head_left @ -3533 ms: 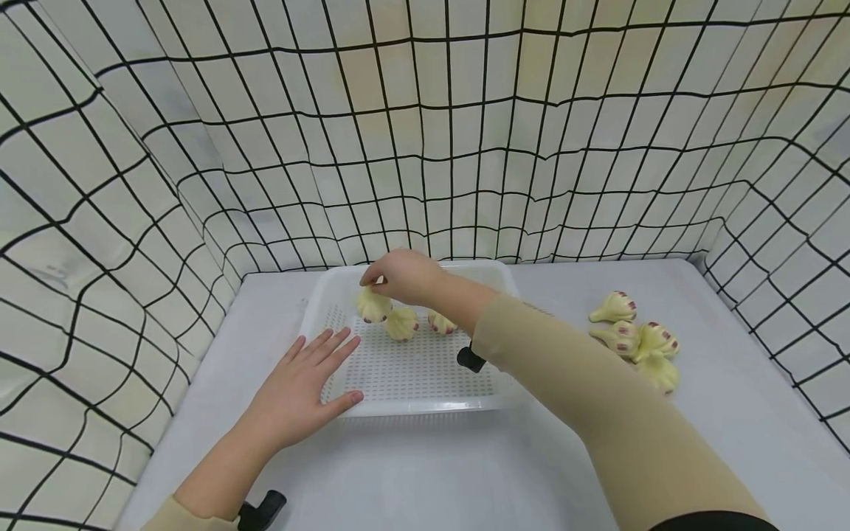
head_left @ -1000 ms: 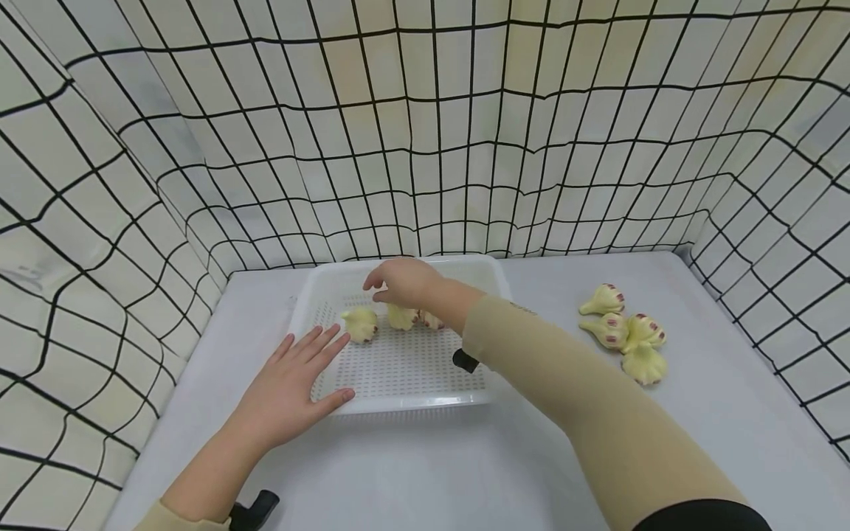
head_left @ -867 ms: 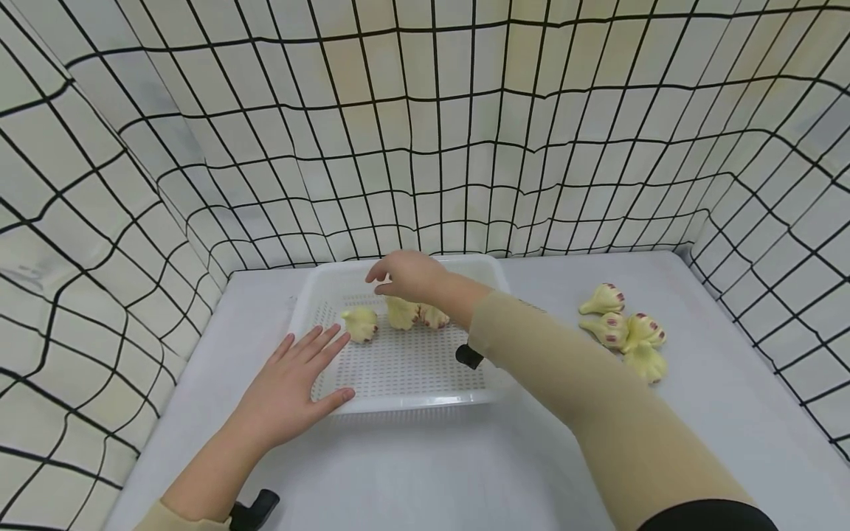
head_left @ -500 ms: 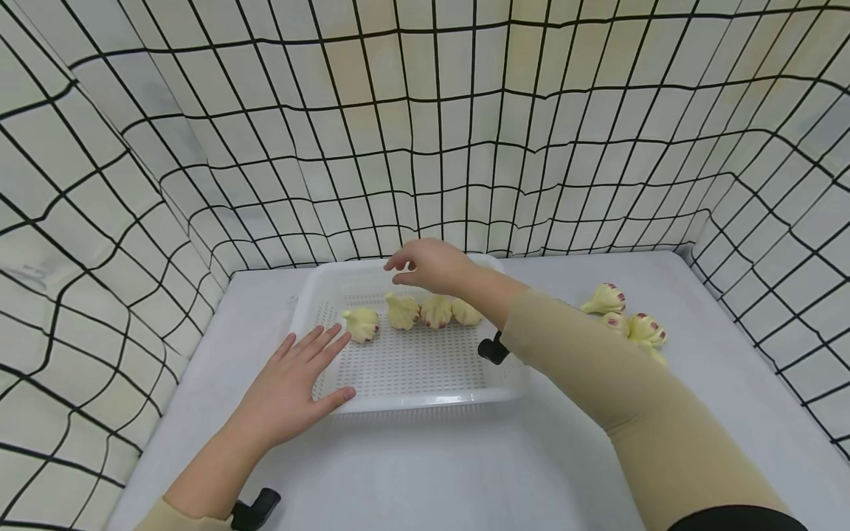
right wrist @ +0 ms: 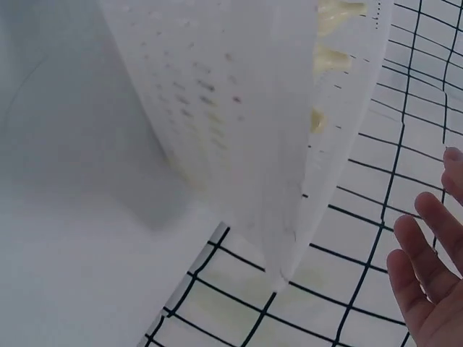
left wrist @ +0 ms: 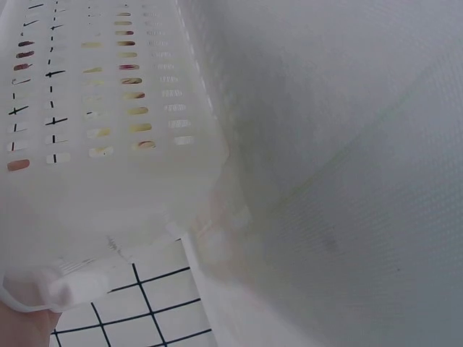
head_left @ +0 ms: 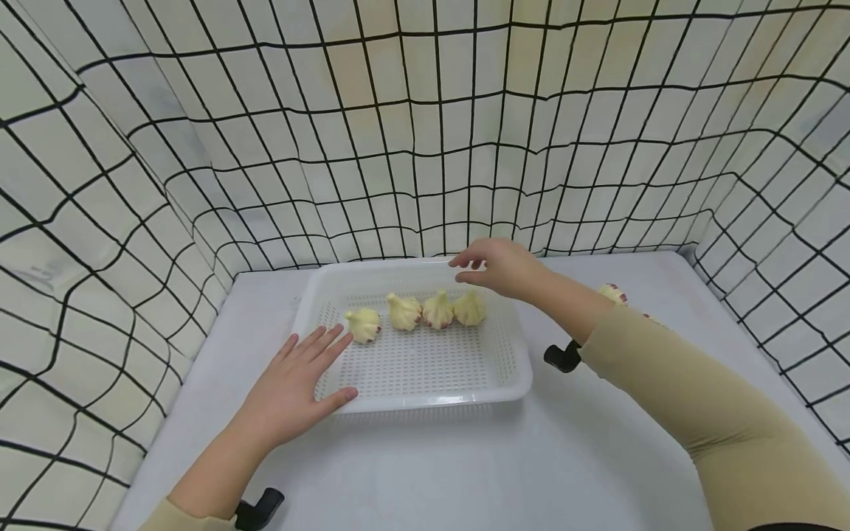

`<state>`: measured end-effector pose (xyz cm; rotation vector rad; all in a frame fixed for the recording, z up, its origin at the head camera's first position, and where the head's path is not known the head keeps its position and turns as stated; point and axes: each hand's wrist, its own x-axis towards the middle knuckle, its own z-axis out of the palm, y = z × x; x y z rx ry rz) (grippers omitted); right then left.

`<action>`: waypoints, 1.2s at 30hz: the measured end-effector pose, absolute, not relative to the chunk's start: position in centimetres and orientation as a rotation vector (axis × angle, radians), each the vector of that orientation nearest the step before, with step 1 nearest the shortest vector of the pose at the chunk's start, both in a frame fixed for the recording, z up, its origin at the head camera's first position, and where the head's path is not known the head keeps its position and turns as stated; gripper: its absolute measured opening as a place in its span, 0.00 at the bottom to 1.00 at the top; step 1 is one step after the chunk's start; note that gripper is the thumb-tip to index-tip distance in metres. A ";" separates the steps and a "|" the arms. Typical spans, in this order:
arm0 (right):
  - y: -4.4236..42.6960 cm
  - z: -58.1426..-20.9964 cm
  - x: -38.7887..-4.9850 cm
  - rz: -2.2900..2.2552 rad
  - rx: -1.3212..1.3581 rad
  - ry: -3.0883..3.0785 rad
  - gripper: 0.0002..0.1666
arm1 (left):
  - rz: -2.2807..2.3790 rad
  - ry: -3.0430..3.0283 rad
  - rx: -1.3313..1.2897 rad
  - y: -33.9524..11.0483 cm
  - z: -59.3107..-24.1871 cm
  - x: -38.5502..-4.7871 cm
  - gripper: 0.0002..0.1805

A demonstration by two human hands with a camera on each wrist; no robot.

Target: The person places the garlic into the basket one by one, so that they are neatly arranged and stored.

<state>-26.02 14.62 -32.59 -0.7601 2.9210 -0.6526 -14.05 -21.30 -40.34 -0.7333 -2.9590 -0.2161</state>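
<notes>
Spread wide, the left hand lies over the left side of the white basket, and the right hand, fingers loose and thumb apart, is up by its back right corner. Behind the basket is a netted wall, and under it a white table. Inside the basket sit four garlic bulbs, and more garlic, partly hidden, lies to its right.

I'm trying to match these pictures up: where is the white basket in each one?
Head: the white basket sits around the middle, below centre.
Left wrist: the white basket fills much of the left side, slots showing.
Right wrist: the white basket runs from the top edge to below centre.
Shared landmark: black netting, visible in all three.
</notes>
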 end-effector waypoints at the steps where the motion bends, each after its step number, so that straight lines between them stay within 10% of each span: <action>1: 15.4 -32.6 -25.7 -0.661 -0.742 2.932 0.18 | -0.219 -2.958 -0.735 -21.3 -40.4 -14.0 0.46; 36: 36.4 -37.9 -15.7 -0.638 -0.312 3.018 0.20 | -0.197 -2.980 -0.699 -21.1 -40.3 -13.7 0.47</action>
